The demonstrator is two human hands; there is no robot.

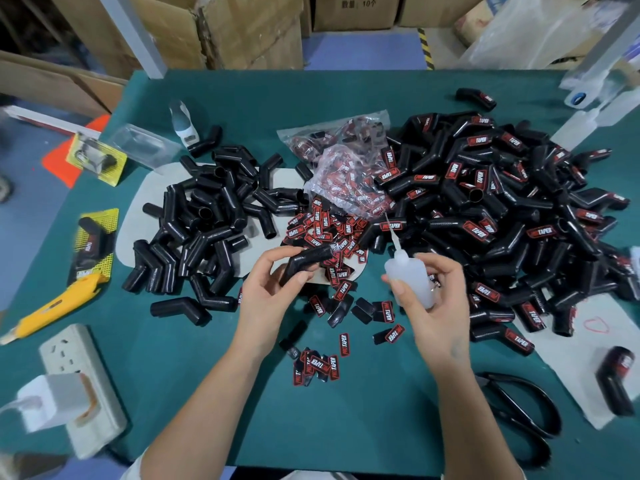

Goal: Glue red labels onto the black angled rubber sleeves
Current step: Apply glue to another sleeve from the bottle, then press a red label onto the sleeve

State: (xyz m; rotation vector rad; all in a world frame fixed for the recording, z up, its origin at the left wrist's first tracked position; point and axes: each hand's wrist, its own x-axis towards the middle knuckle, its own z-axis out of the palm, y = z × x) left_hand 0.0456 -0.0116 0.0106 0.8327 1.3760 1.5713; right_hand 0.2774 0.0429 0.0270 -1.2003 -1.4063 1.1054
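Black sleeve [304, 263] part-hidden in left hand [266, 289]; label unseen.

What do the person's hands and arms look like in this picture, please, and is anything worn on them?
Both the left hand and the right hand are bare, with no gloves, rings or watch visible. The forearms are uncovered down to the bottom edge of the picture; only a bit of pale cloth shows there, near the left elbow.

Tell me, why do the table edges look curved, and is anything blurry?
Head view: the wide-angle lens bends the green table at its edges; corners smear, such as the power strip; the centre is sharp, where the left hand holds a sleeve.
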